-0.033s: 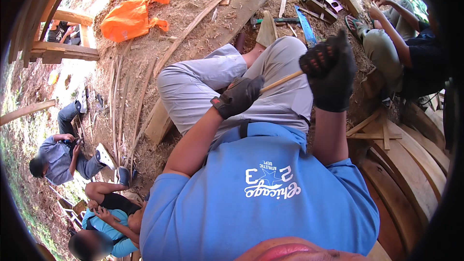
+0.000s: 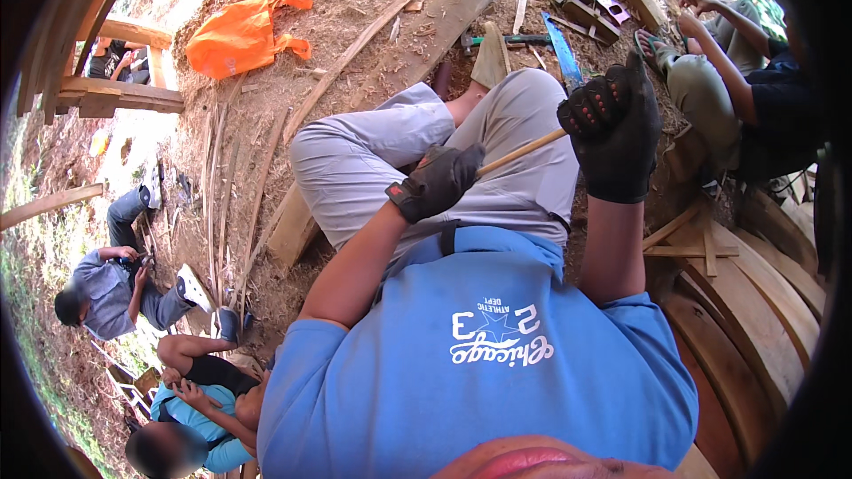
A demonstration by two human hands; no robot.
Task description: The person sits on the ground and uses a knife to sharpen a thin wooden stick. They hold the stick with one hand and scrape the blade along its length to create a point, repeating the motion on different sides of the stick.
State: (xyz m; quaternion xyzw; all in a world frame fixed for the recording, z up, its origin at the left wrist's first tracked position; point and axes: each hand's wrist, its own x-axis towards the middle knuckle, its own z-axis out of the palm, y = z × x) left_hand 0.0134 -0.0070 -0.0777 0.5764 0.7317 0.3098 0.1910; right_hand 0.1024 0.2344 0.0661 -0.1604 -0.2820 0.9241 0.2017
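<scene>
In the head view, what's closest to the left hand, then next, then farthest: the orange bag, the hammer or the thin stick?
1. Thin stick: right in the left hand.
2. Hammer: up above, a bit right.
3. Orange bag: upper left.

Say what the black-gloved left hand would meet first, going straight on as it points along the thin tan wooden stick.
Along the thin tan wooden stick, the black-gloved left hand would probably meet the black-gloved right hand first. The grey trouser leg lies behind that line; depth is unclear.
</scene>
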